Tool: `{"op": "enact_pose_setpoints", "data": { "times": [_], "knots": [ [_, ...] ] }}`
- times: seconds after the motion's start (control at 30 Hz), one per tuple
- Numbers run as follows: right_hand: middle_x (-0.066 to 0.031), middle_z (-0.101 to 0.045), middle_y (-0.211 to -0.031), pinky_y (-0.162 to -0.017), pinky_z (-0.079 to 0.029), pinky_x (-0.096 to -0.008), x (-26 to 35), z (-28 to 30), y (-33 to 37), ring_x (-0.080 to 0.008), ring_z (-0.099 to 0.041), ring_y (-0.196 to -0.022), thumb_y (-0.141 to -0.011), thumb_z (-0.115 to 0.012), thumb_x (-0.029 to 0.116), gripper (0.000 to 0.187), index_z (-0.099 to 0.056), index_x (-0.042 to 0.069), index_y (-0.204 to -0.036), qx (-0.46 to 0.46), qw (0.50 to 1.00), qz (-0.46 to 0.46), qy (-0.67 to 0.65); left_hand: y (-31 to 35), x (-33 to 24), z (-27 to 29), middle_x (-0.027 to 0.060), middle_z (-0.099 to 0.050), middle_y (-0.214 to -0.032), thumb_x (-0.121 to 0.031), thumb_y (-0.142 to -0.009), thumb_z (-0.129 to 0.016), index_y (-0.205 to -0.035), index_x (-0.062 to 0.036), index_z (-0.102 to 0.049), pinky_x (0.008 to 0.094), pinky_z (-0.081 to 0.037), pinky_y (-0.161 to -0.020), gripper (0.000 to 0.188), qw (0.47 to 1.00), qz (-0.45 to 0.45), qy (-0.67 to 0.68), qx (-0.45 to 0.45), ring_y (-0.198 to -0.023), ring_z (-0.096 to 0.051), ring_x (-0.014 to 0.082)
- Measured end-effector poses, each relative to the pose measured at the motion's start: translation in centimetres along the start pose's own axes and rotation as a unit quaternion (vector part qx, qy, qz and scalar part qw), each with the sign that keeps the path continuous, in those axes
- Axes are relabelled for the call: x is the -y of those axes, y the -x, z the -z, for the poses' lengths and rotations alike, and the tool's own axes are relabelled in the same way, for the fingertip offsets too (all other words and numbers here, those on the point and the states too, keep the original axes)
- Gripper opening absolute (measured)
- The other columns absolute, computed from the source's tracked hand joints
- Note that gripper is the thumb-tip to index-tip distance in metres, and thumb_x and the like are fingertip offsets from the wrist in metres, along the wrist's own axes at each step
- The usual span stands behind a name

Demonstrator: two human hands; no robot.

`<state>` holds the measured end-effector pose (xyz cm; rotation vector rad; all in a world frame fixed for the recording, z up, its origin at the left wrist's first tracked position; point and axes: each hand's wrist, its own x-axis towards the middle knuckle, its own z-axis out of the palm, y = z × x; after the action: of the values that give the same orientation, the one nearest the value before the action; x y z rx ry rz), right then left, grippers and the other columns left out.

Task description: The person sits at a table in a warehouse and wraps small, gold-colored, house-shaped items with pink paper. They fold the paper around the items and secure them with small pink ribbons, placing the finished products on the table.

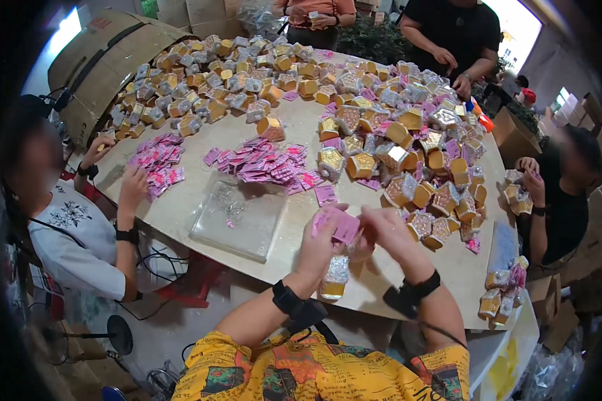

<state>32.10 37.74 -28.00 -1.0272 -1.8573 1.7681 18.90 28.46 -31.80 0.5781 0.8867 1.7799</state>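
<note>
My left hand [312, 252] is closed on a small pink printed card [342, 226], held up just above the near part of the table. At the card's right edge is my right hand [389, 230], its fingers bent together in a pinch; what lies between them, if anything, is too small to make out. Directly below my hands, near the table's front edge, stands a small gold-bottomed piece [334, 287] with a clear, glittery wrapped top. Ahead of my left hand lies a loose heap of similar pink cards [264, 162].
A flat translucent slab [237, 230] with small bits on it lies left of my hands. Gold wrapped pieces [398, 157] cover the table's far and right parts. A second pink card heap [159, 160] lies by a person on the left. Other people work around the table [294, 250].
</note>
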Motion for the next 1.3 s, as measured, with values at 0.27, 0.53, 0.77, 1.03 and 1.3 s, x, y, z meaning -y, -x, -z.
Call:
{"op": "enact_pose_setpoints", "data": {
  "times": [0.27,0.53,0.77,1.03,1.3],
  "knots": [
    [-0.0116,-0.058,-0.083,-0.069,-0.049,-0.0357,-4.5,-1.4,-10.7,-0.0272,-0.06,-0.08,-0.078,-0.058,0.018,0.018,-0.062,0.001,-0.081,0.013,0.753,0.368,0.545,0.2,-1.6,2.4,0.0132,-0.061,-0.094,-0.021,-0.096,-0.039,-0.116,-0.0008,-0.045,0.0351,-0.05,-0.08,0.029,0.997,-0.001,0.074,-0.022,-0.09,-0.062,0.0233],
    [-0.0153,-0.06,-0.087,-0.069,-0.048,-0.0401,1.0,3.1,-10.2,-0.0347,-0.058,-0.081,-0.078,-0.055,0.002,0.012,-0.057,0.003,-0.09,-0.269,0.786,0.366,0.418,0.0,-1.4,2.0,0.0045,-0.052,-0.078,-0.055,-0.089,-0.044,-0.118,-0.0041,-0.042,0.0288,-0.049,-0.061,0.058,0.992,0.091,0.088,-0.009,-0.069,-0.056,0.0162],
    [-0.0133,-0.057,-0.084,-0.068,-0.047,-0.0347,11.7,5.0,-0.7,-0.0293,-0.058,-0.077,-0.075,-0.055,-0.005,0.016,-0.059,-0.001,-0.09,-0.044,0.865,0.347,0.36,-1.3,-1.3,0.7,0.0041,-0.055,-0.086,-0.056,-0.088,-0.047,-0.11,0.0011,-0.051,0.0226,-0.046,-0.063,0.062,0.996,0.071,0.045,0.03,-0.072,-0.052,0.0095],
    [-0.0134,-0.059,-0.085,-0.068,-0.048,-0.0347,3.8,2.7,-1.1,-0.0262,-0.059,-0.077,-0.073,-0.065,0.006,0.022,-0.063,0.0,-0.095,-0.032,0.943,0.235,0.231,-1.8,1.0,-2.2,0.0022,-0.056,-0.072,-0.035,-0.096,-0.044,-0.112,-0.0028,-0.054,0.022,-0.043,-0.055,0.038,0.987,0.151,-0.017,0.061,-0.06,-0.052,0.0086],
    [-0.0208,-0.058,-0.09,-0.072,-0.048,-0.0467,-3.8,14.4,-9.0,-0.0394,-0.059,-0.084,-0.078,-0.061,0.014,0.017,-0.055,0.002,-0.09,-0.35,0.762,0.141,0.527,-1.8,0.1,-3.6,0.004,-0.056,-0.07,-0.027,-0.096,-0.044,-0.115,0.0009,-0.048,0.0216,-0.046,-0.05,0.034,0.978,0.182,-0.014,0.102,-0.056,-0.055,0.0104]
  ]
}}
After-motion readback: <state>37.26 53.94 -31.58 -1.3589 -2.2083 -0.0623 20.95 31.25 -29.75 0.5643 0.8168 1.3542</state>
